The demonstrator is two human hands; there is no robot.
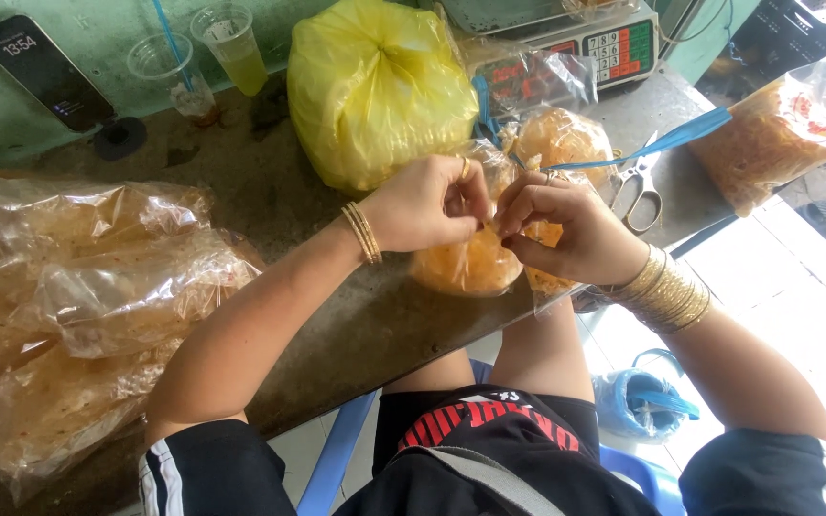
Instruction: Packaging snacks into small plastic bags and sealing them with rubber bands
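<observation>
Outdoors, both hands, left hand and right hand, pinch a snack bag over the grey stone counter.

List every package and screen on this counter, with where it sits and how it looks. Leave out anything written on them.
Small clear bag: orange contents, front edge, pinched by left hand and right hand.
Yellow bag: big, bulging, knotted, back centre.
Clear snack bags: flat, orange-flecked, piled far left.
Filled bag: orange, far right.
Phone: dark, lit screen, upper left.
Scale: wrapped in plastic, red display, coloured keypad, back.
</observation>
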